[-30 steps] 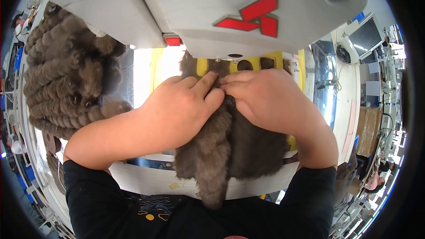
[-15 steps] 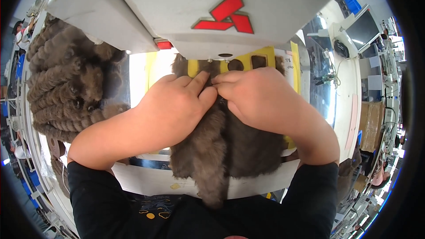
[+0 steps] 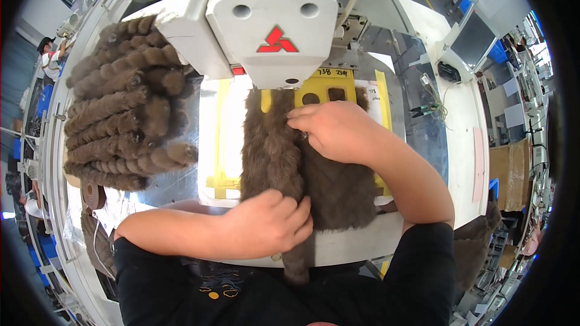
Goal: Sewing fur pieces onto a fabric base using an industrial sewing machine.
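Brown fur strip [image 3: 275, 163]: lies lengthwise in the middle of the worktop [image 3: 462, 145], its far end under the white sewing-machine head [image 3: 275, 15], its near end reaching past the near edge, toward your black shirt. Darker brown fur panel [image 3: 341, 190]: flat, directly right of the strip, the two meeting along a line that runs near to far.

Your left hand [image 3: 275, 223]: over the near half of the strip, back of the hand up, fingers bent and drawn together, tips at the strip's right edge. Cannot tell whether they pinch the fur or only press it.

Your right hand [image 3: 341, 130]: farther off, above the panel; fingers close together, pointing left, tips down on the fur by the line between the pieces. Cannot tell whether any fur is held between thumb and fingers.

Far end of the panel: yellow template [image 3: 324, 84] with a round and a square cut-out. Under the fur, a white board [image 3: 231, 145] with yellow bands at left and right.

Left of the board: heap of ribbed brown fur pieces [image 3: 121, 115]; nearer you, a brown roll [image 3: 92, 194]. Right: small green-and-dark tool [image 3: 426, 110]; farther, a monitor [image 3: 473, 39]. Far right: cardboard box [image 3: 509, 172].
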A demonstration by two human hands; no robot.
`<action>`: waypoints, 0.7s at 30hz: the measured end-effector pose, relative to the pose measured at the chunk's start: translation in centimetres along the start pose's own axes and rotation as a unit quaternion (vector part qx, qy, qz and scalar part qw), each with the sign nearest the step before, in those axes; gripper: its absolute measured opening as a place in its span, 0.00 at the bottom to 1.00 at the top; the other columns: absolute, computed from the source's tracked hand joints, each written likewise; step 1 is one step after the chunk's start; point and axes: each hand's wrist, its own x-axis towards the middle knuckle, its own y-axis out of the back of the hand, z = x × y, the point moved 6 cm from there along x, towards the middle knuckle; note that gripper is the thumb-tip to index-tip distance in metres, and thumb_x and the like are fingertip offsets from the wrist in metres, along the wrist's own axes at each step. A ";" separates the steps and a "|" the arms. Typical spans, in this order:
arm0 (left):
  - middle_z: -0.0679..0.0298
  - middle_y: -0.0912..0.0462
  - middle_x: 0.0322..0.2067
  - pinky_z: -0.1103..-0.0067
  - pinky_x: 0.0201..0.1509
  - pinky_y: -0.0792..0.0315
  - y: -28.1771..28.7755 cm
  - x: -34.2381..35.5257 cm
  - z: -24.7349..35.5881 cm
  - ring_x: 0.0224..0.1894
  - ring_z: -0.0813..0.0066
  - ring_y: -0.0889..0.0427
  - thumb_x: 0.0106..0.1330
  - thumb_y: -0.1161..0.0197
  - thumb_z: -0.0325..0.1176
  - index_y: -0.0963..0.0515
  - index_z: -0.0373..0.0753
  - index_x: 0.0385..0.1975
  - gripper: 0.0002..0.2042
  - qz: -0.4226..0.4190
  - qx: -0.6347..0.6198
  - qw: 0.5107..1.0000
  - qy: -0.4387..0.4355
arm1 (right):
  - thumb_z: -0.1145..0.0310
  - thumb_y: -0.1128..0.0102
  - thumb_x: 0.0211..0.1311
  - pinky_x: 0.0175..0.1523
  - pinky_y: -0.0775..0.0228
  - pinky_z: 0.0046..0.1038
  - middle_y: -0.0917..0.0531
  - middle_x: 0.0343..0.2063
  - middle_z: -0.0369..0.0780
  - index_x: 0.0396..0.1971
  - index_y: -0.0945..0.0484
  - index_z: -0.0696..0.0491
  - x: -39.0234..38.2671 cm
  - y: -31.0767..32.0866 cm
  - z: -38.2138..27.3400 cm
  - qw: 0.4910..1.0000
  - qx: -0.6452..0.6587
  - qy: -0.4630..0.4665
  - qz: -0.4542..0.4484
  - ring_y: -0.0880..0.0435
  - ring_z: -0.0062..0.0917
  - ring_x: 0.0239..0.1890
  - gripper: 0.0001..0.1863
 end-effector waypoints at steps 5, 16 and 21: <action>0.58 0.17 0.48 0.76 0.38 0.29 -0.2 -2.2 1.0 0.36 0.69 0.20 0.56 0.40 0.36 0.17 0.38 0.43 0.16 -0.016 -0.028 0.999 0.030 | 0.75 0.44 0.59 0.62 0.23 0.39 0.15 0.58 0.39 0.52 0.14 0.54 -1.4 0.1 1.2 0.998 0.042 -0.035 0.021 0.16 0.38 0.57 0.20; 0.49 0.14 0.47 0.70 0.56 0.22 4.1 -15.9 -1.8 0.50 0.58 0.14 0.59 0.20 0.37 0.17 0.34 0.45 0.19 0.379 -0.183 0.821 0.386 | 0.70 0.39 0.65 0.72 0.35 0.40 0.24 0.66 0.45 0.59 0.20 0.54 -6.8 -2.2 -4.1 0.988 0.154 -0.011 -0.003 0.28 0.43 0.68 0.22; 0.53 0.13 0.39 0.71 0.49 0.22 5.7 -18.1 -0.5 0.42 0.61 0.14 0.57 0.19 0.39 0.17 0.34 0.40 0.19 0.393 -0.135 0.817 0.399 | 0.71 0.41 0.65 0.69 0.30 0.40 0.21 0.62 0.47 0.58 0.19 0.57 -5.6 -3.0 -8.2 0.970 0.234 0.014 -0.062 0.23 0.43 0.64 0.21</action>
